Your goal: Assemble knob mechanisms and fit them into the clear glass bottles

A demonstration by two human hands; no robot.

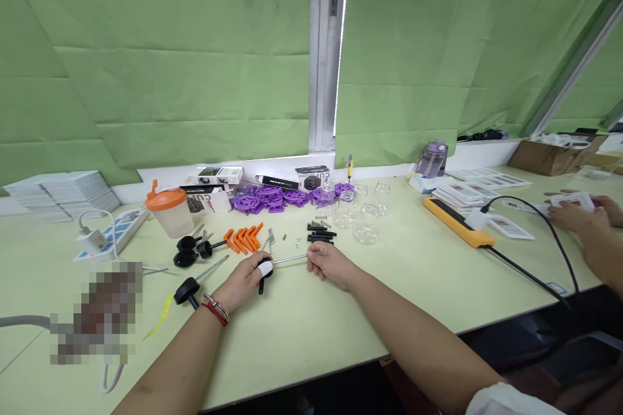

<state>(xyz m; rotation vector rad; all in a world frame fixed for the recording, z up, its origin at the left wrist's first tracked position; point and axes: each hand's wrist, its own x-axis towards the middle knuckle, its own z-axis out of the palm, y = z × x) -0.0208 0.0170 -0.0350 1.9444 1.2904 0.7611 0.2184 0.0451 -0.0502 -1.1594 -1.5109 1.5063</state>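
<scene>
My left hand, with a white covering on the thumb, is closed on a black plastic part with a short arm. A thin metal rod runs from that part to my right hand, whose fingers pinch its far end. Just beyond lie orange angled pieces, black tubular pieces, springs and tiny metal bits. Left of my left hand are similar black round parts with rods, the closest being a black cap-like part.
Purple plastic frames, clear glass jars and small boxes line the back. An orange-lidded cup and a white power strip stand left. To the right are an orange power strip and a co-worker's hands with cards.
</scene>
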